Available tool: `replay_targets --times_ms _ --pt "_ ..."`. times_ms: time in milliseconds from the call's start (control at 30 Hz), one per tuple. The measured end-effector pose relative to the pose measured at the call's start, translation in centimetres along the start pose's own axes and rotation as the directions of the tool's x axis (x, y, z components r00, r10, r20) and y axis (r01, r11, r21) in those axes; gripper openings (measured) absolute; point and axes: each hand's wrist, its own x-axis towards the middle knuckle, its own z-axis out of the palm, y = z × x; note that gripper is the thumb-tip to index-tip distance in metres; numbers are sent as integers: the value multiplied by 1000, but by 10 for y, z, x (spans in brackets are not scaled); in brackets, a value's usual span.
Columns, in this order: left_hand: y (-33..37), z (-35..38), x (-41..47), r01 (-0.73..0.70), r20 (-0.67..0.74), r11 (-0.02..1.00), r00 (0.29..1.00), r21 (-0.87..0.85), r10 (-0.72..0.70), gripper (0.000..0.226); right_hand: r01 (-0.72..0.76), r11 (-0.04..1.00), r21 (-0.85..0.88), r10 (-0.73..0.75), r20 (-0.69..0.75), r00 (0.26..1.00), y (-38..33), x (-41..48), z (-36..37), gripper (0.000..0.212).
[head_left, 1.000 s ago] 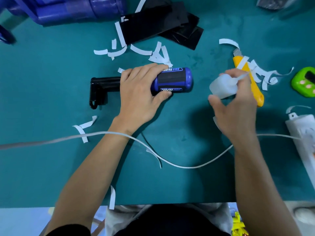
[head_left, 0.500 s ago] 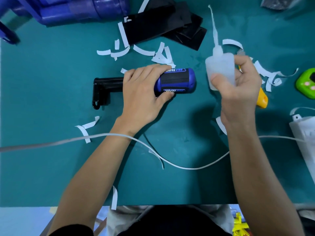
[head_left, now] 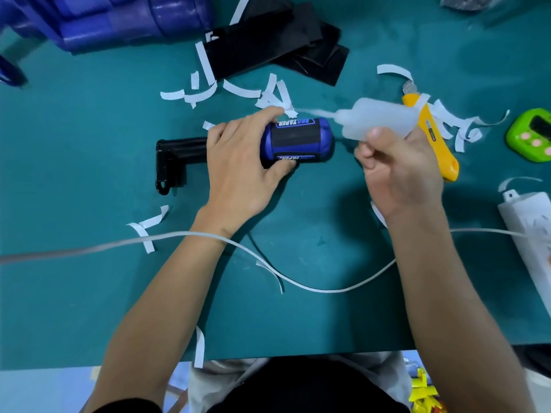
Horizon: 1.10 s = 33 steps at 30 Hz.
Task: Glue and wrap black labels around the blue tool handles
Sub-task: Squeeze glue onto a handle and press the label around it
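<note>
Bench (head_left: 89, 293). Spare labels (head_left: 262, 40) lie beyond my left hand (head_left: 238, 171), which grips the handle (head_left: 323, 141), a black band showing on it. My right hand (head_left: 402, 177) holds the tipped bottle (head_left: 384, 117), its nozzle just beyond the handle. Gluing under way, I judge; wrapping remains.

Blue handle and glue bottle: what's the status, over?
Left hand grips blue handle. Right hand holds glue bottle, nozzle pointing left above handle. Paper scraps nearby, none in the way.

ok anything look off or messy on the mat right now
White paper strips lie scattered across the green mat, one draped over the yellow utility knife. No spilled glue shows.
</note>
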Motion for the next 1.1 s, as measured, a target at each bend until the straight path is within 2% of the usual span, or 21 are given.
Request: replay_targets --times_ms 133,233,300,433,533,633,700,767,833,933,1033,1100 --pt "-3 2 1 18 -11 999 1000 -31 -19 56 -104 956 274 111 -10 994 -6 3 -1 11" --pt "-5 2 0 9 -6 999 1000 -46 -10 57 -169 950 262 173 6 985 -10 2 0 15" --pt "-5 1 0 7 -4 998 1000 -59 -7 57 -133 973 190 140 -24 990 -12 1 2 20" --pt "-2 0 0 4 -10 998 1000 -67 -5 57 37 997 66 -32 -88 996 -13 -1 13 10" --pt "-1 -1 1 7 -5 998 1000 -67 -7 58 94 985 147 -81 -89 993 -14 2 26 9" --pt "0 -2 1 6 -11 996 1000 -86 -7 58 121 973 196 -91 -158 983 -9 1 41 10" --pt "-1 -2 0 -1 -14 996 1000 -95 0 58 161 979 123 -139 -171 975 -5 -2 49 5" --pt "-1 -2 0 -8 -14 995 1000 -97 7 57 236 971 -29 -238 -164 957 -2 -5 52 18" --pt "-1 -2 0 -9 -16 995 1000 -100 8 57 302 933 -193 -333 -153 930 0 -7 51 8" --pt "0 -2 1 -3 -20 996 1000 -94 1 57 369 851 -373 -442 -128 888 5 -10 46 18" --pt "0 -2 0 0 -19 996 1000 -89 -2 58 462 765 -448 -517 0 856 9 -14 44 16" --pt "1 -2 0 2 -15 996 1000 -88 -3 58 475 756 -451 -522 23 852 12 -15 44 13"
